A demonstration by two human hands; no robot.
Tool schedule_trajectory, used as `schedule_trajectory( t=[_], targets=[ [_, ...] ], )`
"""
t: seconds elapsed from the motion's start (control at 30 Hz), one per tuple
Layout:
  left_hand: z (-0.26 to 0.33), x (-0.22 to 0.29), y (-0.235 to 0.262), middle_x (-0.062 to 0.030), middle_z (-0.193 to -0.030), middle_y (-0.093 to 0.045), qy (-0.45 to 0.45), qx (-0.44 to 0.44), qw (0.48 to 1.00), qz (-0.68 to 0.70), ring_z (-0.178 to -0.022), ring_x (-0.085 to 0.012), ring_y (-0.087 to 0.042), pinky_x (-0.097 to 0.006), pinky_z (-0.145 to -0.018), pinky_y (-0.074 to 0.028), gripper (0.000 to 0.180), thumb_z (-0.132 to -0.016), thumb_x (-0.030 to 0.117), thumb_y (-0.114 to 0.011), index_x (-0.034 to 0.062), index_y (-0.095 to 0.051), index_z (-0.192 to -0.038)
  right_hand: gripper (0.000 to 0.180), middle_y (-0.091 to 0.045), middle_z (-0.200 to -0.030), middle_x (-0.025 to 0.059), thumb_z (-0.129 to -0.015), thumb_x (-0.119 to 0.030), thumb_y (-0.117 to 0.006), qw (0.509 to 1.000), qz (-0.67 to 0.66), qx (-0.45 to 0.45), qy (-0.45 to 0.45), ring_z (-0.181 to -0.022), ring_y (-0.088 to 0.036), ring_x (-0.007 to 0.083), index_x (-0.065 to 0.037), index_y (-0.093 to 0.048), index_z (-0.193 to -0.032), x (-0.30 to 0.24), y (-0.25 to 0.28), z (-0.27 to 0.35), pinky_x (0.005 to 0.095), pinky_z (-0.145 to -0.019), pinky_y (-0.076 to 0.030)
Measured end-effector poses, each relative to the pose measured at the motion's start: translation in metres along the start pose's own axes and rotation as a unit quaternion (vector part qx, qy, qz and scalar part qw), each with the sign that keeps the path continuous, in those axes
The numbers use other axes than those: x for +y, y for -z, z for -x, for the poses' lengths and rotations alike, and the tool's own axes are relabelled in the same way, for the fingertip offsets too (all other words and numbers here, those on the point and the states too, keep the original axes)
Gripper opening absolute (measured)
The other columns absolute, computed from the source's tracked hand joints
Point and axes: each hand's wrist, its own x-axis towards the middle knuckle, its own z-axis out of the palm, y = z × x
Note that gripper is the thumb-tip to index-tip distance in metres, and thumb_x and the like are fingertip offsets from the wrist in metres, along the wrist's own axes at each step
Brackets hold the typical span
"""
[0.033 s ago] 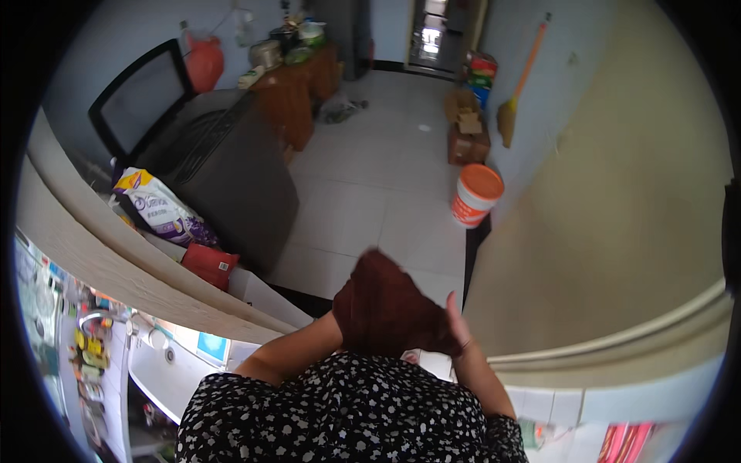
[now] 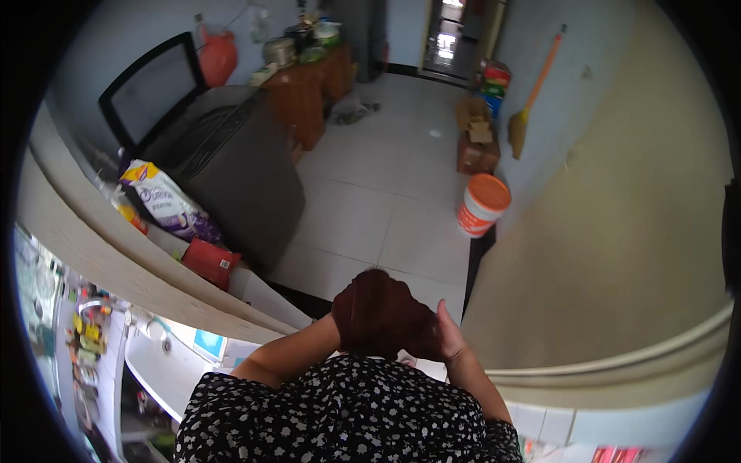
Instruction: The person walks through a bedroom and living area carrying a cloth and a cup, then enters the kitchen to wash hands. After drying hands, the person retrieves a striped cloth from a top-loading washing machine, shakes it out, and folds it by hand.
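Note:
A dark reddish-brown cloth (image 2: 386, 312) is held up in front of my chest, bunched and rounded at the top. My left forearm runs into its left side, and the cloth covers that hand, so its fingers are hidden. At the cloth's right edge is my right hand (image 2: 451, 337), touching it with the thumb stretched upward and apart. The cloth hides most of this hand's other fingers.
A dark top-lid washing machine (image 2: 251, 177) stands left with its lid raised, beside a white and purple bag (image 2: 166, 202) and a red packet (image 2: 208, 262). Right, along the wall, are an orange-lidded bucket (image 2: 485, 204) and cardboard boxes (image 2: 478, 152). A sink (image 2: 158, 370) is lower left.
The cloth's top has dropped lower and looks rounder. My right hand has shifted slightly left. The room has moved a little right and down in the view.

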Motion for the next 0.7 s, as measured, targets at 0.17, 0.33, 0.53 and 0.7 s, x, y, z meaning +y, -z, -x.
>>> schedule_trajectory(
  t=[0.17,0.33,0.53,0.7],
  targets=[
    [-0.041,-0.03,0.021,-0.0121,-0.106,-0.063,0.281,-0.194,0.934,0.104,-0.097,-0.0284,-0.06,-0.032,-0.086,-0.048,0.035,-0.076,0.014,-0.066,0.0128,-0.061,-0.111,0.058,-0.052,-0.132,0.0125,-0.096,-0.042,-0.046,0.984,0.149,-0.089,0.042,-0.118,-0.052,0.0238,-0.001,-0.04,-0.136,-0.111,0.041,-0.055,0.0385,-0.094,-0.044],
    [-0.054,-0.069,-0.033,-0.0109,-0.132,-0.05,0.25,0.04,0.743,0.619,-0.12,-0.0257,-0.049,-0.037,-0.102,-0.038,0.051,-0.094,0.034,-0.044,0.0055,-0.04,-0.136,0.061,-0.041,-0.142,0.0125,-0.099,-0.044,-0.036,0.982,0.136,-0.107,0.069,-0.129,-0.041,0.0264,-0.001,-0.029,-0.142,-0.181,0.036,-0.116,0.0413,-0.105,-0.036],
    [-0.034,-0.176,-0.068,-0.0143,-0.127,-0.054,0.531,0.194,0.319,0.761,-0.118,-0.0301,-0.051,-0.045,-0.103,-0.038,0.046,-0.099,0.038,-0.036,0.0051,-0.048,-0.128,0.045,-0.057,-0.117,0.0072,-0.099,-0.032,-0.045,0.944,0.329,-0.014,0.017,-0.106,-0.054,0.0164,-0.001,-0.046,-0.132,-0.199,0.095,-0.228,0.0301,-0.091,-0.044],
    [-0.072,-0.314,-0.077,-0.0131,-0.11,-0.059,0.459,0.277,0.61,0.584,-0.094,-0.0248,-0.06,-0.038,-0.081,-0.053,0.029,-0.09,0.009,-0.053,0.0068,-0.054,-0.12,0.03,-0.06,-0.108,0.0059,-0.093,-0.017,-0.055,0.875,0.463,0.129,0.056,-0.098,-0.055,0.0128,0.0,-0.059,-0.118,-0.27,0.078,-0.331,0.0253,-0.084,-0.044]
  ],
)
